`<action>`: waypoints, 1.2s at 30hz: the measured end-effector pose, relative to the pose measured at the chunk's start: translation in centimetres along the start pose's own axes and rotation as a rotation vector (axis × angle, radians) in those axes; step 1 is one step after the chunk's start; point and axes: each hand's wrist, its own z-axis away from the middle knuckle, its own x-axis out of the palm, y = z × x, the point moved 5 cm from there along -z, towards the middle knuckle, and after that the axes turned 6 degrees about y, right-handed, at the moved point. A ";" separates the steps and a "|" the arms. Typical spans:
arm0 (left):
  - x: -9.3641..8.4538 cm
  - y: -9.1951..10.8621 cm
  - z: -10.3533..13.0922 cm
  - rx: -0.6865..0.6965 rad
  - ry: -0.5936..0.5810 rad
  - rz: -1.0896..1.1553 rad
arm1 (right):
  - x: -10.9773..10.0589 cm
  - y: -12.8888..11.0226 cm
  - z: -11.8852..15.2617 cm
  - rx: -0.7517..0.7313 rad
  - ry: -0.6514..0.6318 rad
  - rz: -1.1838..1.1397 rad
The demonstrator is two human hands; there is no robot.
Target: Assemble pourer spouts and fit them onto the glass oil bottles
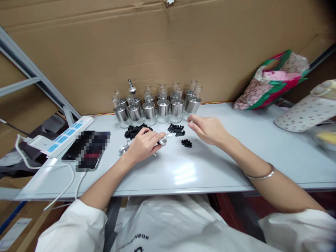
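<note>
My left hand (144,144) is closed around a metal bottle pourer (162,141), whose round silver end and pale tip point right past my fingers. More silver metal parts (123,149) lie beside and partly behind this hand. A heap of black ring-like parts (133,130) sits just beyond it. My right hand (208,128) is above the table, its fingertips drawn together; whatever they may hold is too small to make out. Left of those fingertips lie black slender pieces (176,128), and nearer me is a cluster of small black caps (186,143).
Several glass bottles with steel sleeves (163,107) stand in rows along the cardboard wall (157,45); one carries a pourer (132,87). At left are a power strip (68,134), phones (93,152) and white cables. A patterned bag (262,87) and a dotted container (304,113) stand at right.
</note>
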 end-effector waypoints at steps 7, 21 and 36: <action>0.6 0.2 -0.2 -0.045 -0.071 0.077 | -1.3 -4.3 1.2 -0.561 0.425 -0.090; 1.6 2.6 -0.2 -0.124 -0.195 0.368 | -1.6 -7.1 2.3 -0.765 0.437 -0.023; 1.0 2.3 -0.4 -0.213 -0.035 0.151 | -1.8 -7.4 2.2 -0.722 0.521 0.089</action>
